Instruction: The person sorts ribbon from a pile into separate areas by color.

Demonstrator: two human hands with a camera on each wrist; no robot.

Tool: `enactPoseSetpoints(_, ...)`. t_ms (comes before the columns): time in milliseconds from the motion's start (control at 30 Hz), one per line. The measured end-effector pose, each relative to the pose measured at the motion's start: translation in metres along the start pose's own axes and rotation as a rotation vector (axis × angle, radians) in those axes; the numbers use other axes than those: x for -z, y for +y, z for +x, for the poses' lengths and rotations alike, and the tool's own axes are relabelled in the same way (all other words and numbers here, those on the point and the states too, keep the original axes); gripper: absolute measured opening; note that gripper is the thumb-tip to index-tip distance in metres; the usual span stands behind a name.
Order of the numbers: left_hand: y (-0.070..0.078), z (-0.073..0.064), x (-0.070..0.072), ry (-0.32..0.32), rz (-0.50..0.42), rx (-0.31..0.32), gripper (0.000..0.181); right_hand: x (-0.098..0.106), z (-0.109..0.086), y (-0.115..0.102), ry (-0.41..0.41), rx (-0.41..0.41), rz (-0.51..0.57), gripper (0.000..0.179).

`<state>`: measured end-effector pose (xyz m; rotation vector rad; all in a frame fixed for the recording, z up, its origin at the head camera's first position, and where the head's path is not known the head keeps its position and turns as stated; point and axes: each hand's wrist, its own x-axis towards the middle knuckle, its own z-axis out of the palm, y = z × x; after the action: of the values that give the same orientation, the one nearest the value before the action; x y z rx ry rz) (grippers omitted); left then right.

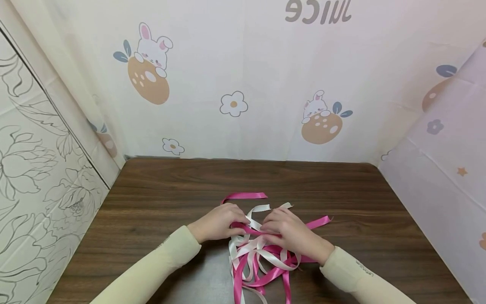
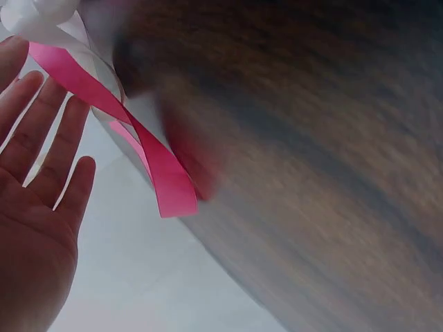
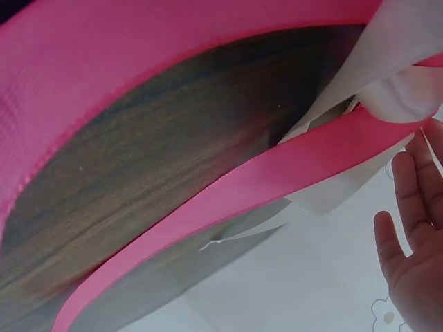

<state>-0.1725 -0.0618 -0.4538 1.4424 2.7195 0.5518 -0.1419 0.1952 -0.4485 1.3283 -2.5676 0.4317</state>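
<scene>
Apparently we're pinching pink ribbon (image 1: 252, 231), left hand (image 1: 221, 221) and right hand (image 1: 291, 233) half-curled, likely steadying it short of the table's far edge (image 1: 250, 163).

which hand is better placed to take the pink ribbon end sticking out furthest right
Probably the right hand: the pink ribbon end lies just beyond it, while the left hand is farther off. Both seem to pinch a pink strand, though.
</scene>
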Motion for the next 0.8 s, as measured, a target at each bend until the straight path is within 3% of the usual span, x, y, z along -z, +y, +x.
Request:
enactPoseSetpoints(367, 0.002, 0.001, -0.001, -0.012, 0.044, -0.04, 0.014, -0.002, 0.002, -0.003, -0.009, -0.022, -0.023, 0.009)
enactPoseSetpoints(500, 0.004, 0.002, 0.005, 0.013, 0.013, -0.057, 0.011, 0.006, 0.005, -0.005, -0.009, -0.04, -0.019, 0.009)
enactPoseSetpoints(667, 0.003, 0.002, 0.016, 0.06, -0.046, -0.067, 0.011, 0.022, 0.009, -0.009, -0.008, -0.122, 0.038, 0.013)
enactPoseSetpoints(800, 0.004, 0.001, 0.025, 0.075, -0.067, -0.046, 0.013, 0.033, 0.011, -0.009, 0.011, -0.165, 0.05, 0.016)
